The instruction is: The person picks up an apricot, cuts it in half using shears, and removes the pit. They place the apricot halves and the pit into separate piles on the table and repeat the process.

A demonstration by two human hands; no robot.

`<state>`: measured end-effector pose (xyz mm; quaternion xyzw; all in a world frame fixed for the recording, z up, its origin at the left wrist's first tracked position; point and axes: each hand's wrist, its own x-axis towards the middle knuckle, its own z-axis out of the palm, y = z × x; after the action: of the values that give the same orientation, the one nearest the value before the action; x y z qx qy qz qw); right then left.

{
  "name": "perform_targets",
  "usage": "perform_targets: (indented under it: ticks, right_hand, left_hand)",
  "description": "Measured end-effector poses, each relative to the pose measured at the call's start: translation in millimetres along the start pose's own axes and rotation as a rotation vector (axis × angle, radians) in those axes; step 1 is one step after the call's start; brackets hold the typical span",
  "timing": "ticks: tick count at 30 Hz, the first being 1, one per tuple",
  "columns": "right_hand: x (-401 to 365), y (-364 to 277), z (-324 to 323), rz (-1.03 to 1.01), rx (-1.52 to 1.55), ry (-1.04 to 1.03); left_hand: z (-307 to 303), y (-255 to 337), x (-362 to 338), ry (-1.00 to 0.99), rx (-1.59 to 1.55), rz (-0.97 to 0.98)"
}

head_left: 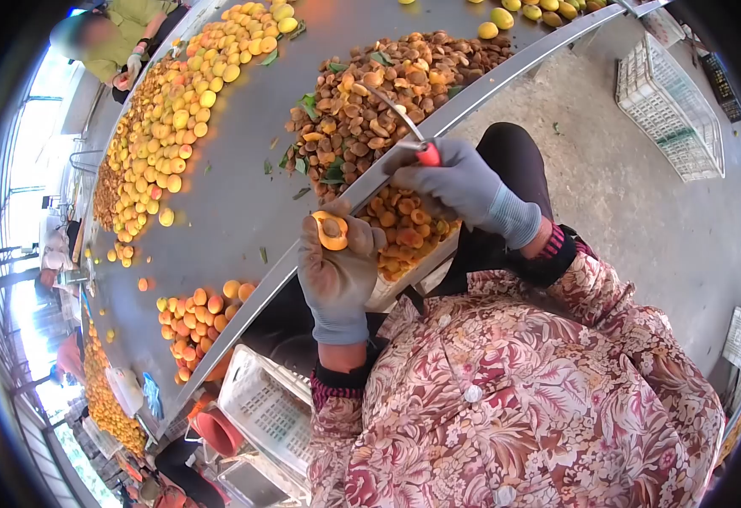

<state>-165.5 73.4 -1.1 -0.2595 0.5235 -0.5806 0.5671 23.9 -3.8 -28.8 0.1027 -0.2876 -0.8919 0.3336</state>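
My left hand (337, 267), in a grey glove, holds a cut orange apricot (331, 230) with its hollow facing up, near the metal table's edge. To its right, my right hand (464, 182), gloved too, is closed round the red handle of a curved knife (428, 153). The blade points up and left over a heap of brown pits (353, 110) mixed with orange pieces and green leaves. Below and between my hands, a container of apricot halves (404, 233) sits beneath the table edge. Knife and apricot are apart.
On the grey table (235, 169), whole yellow apricots (176, 118) form a long pile; orange ones (197, 322) lie nearer. White crates (260, 406) stand below left and on the floor at right (671, 110). A co-worker (125, 42) is across the table.
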Motion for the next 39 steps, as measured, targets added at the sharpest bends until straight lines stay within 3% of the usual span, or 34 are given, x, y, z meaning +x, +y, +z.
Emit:
perform_targets:
  ticks: [2,4,5,7,8,9,10,13,14,15,17,19,21,23,25,27,28,29,31,33,34,36,39]
  right_hand:
    - [-4,-3,19,-0.103,0.032,-0.123]
    - [-3,2,32,-0.115,-0.136,-0.184]
    - [-1,8,39,-0.171,-0.227,-0.227]
    - [5,21,48,-0.205,-0.368,-0.157]
    - [6,20,51,-0.155,-0.386,-0.137]
    - [10,32,46,-0.237,-0.473,-0.089]
    - [12,33,45,-0.286,-0.578,-0.079]
    - [15,31,42,-0.328,-0.635,-0.064]
    - [15,29,39,-0.313,-0.580,-0.049]
    - [17,27,34,-0.315,-0.586,-0.057]
    - [30,20,27,-0.229,-0.225,0.052]
    - [37,-9,35,-0.252,-0.229,0.149]
    - [51,-1,21,-0.207,-0.287,0.135]
    - [55,3,18,-0.190,-0.172,0.227]
    - [58,9,15,-0.167,-0.134,0.299]
    - [59,9,9,-0.100,-0.122,0.262]
    - [60,9,7,-0.097,-0.123,0.263]
    - [61,10,5,-0.091,-0.102,0.256]
    - [63,11,4,-0.079,-0.079,0.251]
    - [63,9,5,-0.063,-0.083,0.250]
    - [64,10,5,-0.060,-0.081,0.250]
    - [64,10,5,-0.077,-0.078,0.249]
    - [64,10,5,-0.077,-0.082,0.251]
  left_hand:
    - [7,-1,2,-0.044,-0.027,-0.022]
    - [16,-4,8,0.582,-0.135,-0.188]
    - [21,-7,10,0.594,-0.136,-0.163]
    - [26,-6,14,0.618,-0.038,-0.293]
    - [12,-9,11,0.520,0.004,-0.273]
    - [-1,-13,12,0.420,0.049,-0.261]
    - [0,-15,21,0.617,0.020,-0.337]
    - [6,-11,26,0.624,0.075,-0.351]
    - [-31,-8,20,0.152,-0.158,-0.407]
    - [-23,-5,16,0.152,-0.161,-0.397]
    - [9,-1,2,0.302,0.537,-0.210]
    - [11,-4,-8,0.334,0.653,-0.210]
    - [-4,-15,-14,0.255,1.529,-0.143]
    - [-15,-18,-18,0.261,1.559,-0.081]
    - [-16,-5,-18,0.299,1.566,0.503]
    - [-35,24,-23,0.460,1.763,0.646]
    - [-41,47,-34,0.642,2.025,0.523]
    - [-58,74,-41,0.693,2.219,0.617]
    - [-76,122,-51,0.937,2.246,0.242]
    - [-109,151,-63,0.990,2.303,-0.001]
    - [-118,159,-63,0.989,2.305,-0.004]
    - [-133,173,-60,0.961,2.318,-0.522]
    - [-157,195,-63,0.875,2.150,-0.555]
